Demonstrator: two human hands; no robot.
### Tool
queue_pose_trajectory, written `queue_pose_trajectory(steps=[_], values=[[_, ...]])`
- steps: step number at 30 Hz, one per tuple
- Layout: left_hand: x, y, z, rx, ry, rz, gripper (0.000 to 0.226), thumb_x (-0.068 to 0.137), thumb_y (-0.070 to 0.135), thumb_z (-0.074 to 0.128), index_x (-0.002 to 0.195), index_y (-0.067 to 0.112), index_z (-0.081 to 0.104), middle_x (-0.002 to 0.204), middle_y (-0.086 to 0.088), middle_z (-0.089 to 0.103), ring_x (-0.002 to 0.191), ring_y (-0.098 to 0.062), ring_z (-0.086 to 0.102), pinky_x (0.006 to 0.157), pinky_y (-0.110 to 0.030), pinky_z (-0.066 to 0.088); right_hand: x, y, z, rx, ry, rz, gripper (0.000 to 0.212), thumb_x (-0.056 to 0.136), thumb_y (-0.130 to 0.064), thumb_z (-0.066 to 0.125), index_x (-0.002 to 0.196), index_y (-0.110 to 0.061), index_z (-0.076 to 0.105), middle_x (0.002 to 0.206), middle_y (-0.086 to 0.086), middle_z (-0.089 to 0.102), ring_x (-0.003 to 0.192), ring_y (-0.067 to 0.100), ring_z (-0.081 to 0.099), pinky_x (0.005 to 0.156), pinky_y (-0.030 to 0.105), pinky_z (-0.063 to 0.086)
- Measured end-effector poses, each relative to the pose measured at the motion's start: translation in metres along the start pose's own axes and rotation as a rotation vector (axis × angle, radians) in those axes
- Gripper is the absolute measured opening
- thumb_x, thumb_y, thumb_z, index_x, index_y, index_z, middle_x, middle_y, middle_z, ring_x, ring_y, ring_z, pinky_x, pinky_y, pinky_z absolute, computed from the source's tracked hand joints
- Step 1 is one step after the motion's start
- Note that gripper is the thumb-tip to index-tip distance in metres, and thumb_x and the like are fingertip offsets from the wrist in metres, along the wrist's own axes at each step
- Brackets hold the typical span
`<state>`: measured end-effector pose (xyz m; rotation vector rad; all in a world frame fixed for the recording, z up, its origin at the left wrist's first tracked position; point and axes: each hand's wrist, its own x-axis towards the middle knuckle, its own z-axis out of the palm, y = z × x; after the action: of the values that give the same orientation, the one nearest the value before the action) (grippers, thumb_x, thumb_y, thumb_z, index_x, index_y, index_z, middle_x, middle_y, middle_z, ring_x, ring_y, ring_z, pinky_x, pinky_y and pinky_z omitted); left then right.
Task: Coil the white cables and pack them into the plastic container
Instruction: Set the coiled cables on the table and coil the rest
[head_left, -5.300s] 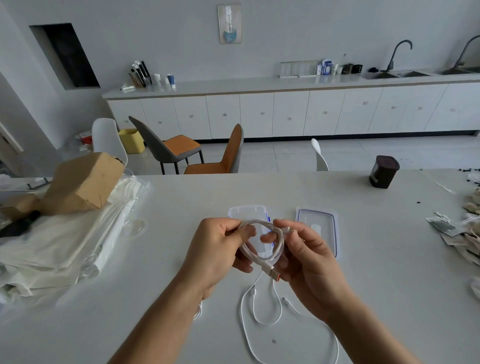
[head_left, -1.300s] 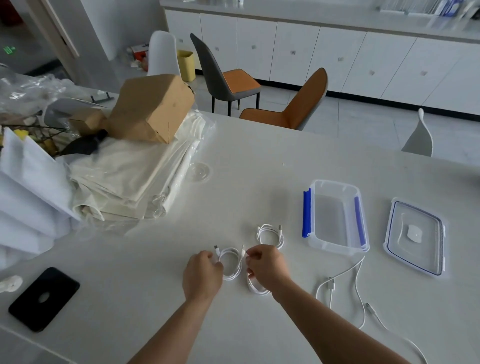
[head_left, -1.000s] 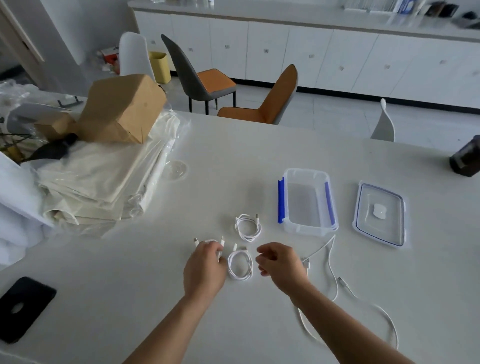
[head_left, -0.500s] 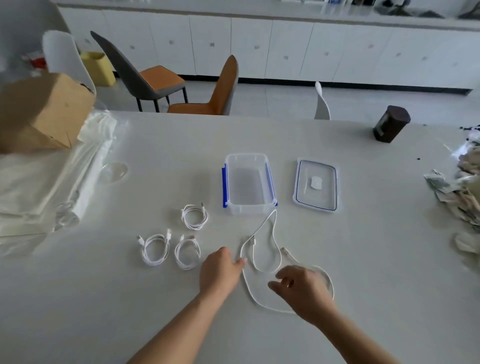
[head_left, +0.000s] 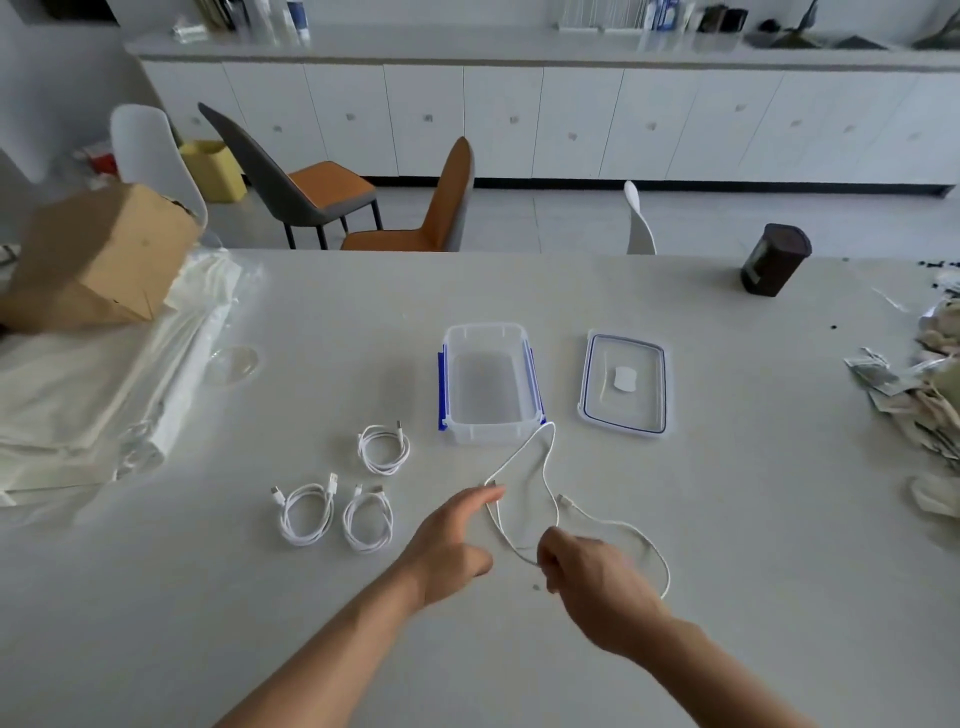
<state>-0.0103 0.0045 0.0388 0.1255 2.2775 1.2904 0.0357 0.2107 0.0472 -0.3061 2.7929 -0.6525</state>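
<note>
Three coiled white cables lie on the table left of centre: one coil (head_left: 383, 448) nearer the container and two coils (head_left: 304, 512) (head_left: 368, 519) side by side. A loose white cable (head_left: 546, 470) snakes from the container's near corner toward me. The clear plastic container (head_left: 485, 329) with blue clips stands open with nothing in it, and its lid (head_left: 623, 426) lies flat to its right. My left hand (head_left: 452, 545) is open, its fingertips touching the loose cable near one plug. My right hand (head_left: 592, 577) is curled over the cable's near loop, fingers pinching it.
A brown cardboard box (head_left: 104, 254) sits on a pile of white plastic-wrapped sheets (head_left: 78, 389) at the left. A dark jar (head_left: 776, 260) stands at the far right, with crumpled wrappers (head_left: 924, 389) on the right edge. Chairs (head_left: 431, 208) stand beyond the far edge.
The coil I held was laid down beside two others. Both hands then moved right to the loose cable, and my right fingers have curled onto it.
</note>
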Motion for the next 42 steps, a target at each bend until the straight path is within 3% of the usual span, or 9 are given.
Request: queue_pose_trajectory(steps=[4, 11, 20, 24, 28, 32, 36, 40, 42], values=[[-0.005, 0.036, -0.012, 0.143, -0.18, 0.084, 0.092, 0.063, 0.013, 0.061, 0.142, 0.053, 0.036, 0.161, 0.018, 0.023, 0.15, -0.006, 0.007, 0.118, -0.036, 0.028, -0.009, -0.017, -0.068, 0.152, 0.037, -0.073, 0.01, 0.089, -0.028, 0.061, 0.099, -0.029, 0.065, 0.083, -0.01, 0.064, 0.072, 0.009, 0.056, 0.068, 0.023, 0.047], [-0.01, 0.088, -0.018, -0.187, -0.263, 0.346, 0.014, 0.092, 0.017, 0.066, 0.099, 0.006, 0.073, 0.103, -0.009, 0.076, 0.102, -0.013, 0.069, 0.103, -0.038, 0.048, -0.003, -0.065, -0.175, 0.338, 0.341, -0.3, 0.009, 0.091, -0.013, 0.067, 0.087, -0.021, 0.069, 0.077, -0.014, 0.069, 0.071, 0.007, 0.064, 0.066, 0.019, 0.05], [-0.012, 0.086, -0.034, -0.419, -0.295, 0.305, 0.03, 0.098, 0.032, 0.051, 0.083, 0.008, 0.063, 0.075, -0.019, 0.07, 0.075, -0.034, 0.069, 0.078, -0.034, 0.053, 0.055, -0.047, -0.288, 0.493, 1.072, -0.053, 0.009, 0.084, -0.031, 0.057, 0.081, -0.03, 0.065, 0.071, -0.013, 0.062, 0.07, 0.02, 0.058, 0.067, 0.037, 0.046], [-0.023, 0.088, -0.043, -0.715, -0.35, 0.287, 0.035, 0.099, 0.035, 0.047, 0.084, 0.006, 0.06, 0.057, -0.013, 0.059, 0.052, -0.027, 0.06, 0.076, -0.046, 0.055, 0.07, 0.0, -0.252, 0.042, 0.687, 0.264, 0.022, 0.088, -0.019, 0.063, 0.108, -0.017, 0.068, 0.107, 0.014, 0.067, 0.102, 0.035, 0.063, 0.087, 0.044, 0.052], [-0.029, 0.109, -0.05, -0.733, -0.366, 0.29, 0.038, 0.099, 0.037, 0.045, 0.088, 0.005, 0.063, 0.05, -0.006, 0.046, 0.04, -0.016, 0.037, 0.056, -0.036, 0.055, 0.052, -0.02, -0.168, -0.023, 0.333, -0.134, 0.09, 0.078, -0.024, 0.079, 0.151, -0.036, 0.028, 0.164, 0.004, 0.016, 0.148, 0.026, 0.023, 0.116, 0.042, 0.03], [-0.029, 0.118, -0.049, -0.668, -0.315, 0.225, 0.042, 0.101, 0.038, 0.043, 0.088, 0.005, 0.065, 0.05, -0.009, 0.046, 0.039, -0.018, 0.031, 0.047, -0.03, 0.048, 0.036, -0.051, -0.128, -0.027, 0.257, -0.272, 0.082, 0.078, -0.012, 0.07, 0.145, -0.039, 0.031, 0.157, -0.005, 0.024, 0.144, 0.017, 0.029, 0.11, 0.028, 0.031], [-0.026, 0.11, -0.054, -0.745, -0.166, 0.149, 0.042, 0.094, 0.045, 0.05, 0.082, 0.007, 0.065, 0.048, -0.008, 0.046, 0.038, -0.019, 0.027, 0.043, -0.027, 0.041, 0.022, -0.063, -0.136, 0.057, 0.643, 0.051, 0.02, 0.07, -0.007, 0.063, 0.077, -0.023, 0.053, 0.079, -0.006, 0.059, 0.072, 0.026, 0.056, 0.061, 0.035, 0.048], [-0.032, 0.111, -0.057, -0.667, -0.247, 0.138, 0.041, 0.101, 0.037, 0.045, 0.081, 0.008, 0.064, 0.052, -0.01, 0.053, 0.035, -0.02, 0.036, 0.042, -0.027, 0.046, 0.021, -0.076, -0.132, -0.185, 0.361, -0.426, 0.057, 0.085, -0.006, 0.062, 0.135, -0.03, 0.049, 0.14, -0.007, 0.05, 0.133, 0.02, 0.042, 0.111, 0.03, 0.035], [-0.037, 0.115, -0.056, -0.661, -0.298, 0.115, 0.04, 0.102, 0.033, 0.043, 0.078, 0.008, 0.062, 0.051, -0.011, 0.055, 0.034, -0.02, 0.044, 0.047, -0.031, 0.051, 0.032, -0.08, -0.133, -0.162, 0.095, -0.379, 0.063, 0.095, -0.009, 0.054, 0.148, -0.036, 0.033, 0.138, -0.009, 0.056, 0.133, 0.016, 0.045, 0.118, 0.028, 0.024]])
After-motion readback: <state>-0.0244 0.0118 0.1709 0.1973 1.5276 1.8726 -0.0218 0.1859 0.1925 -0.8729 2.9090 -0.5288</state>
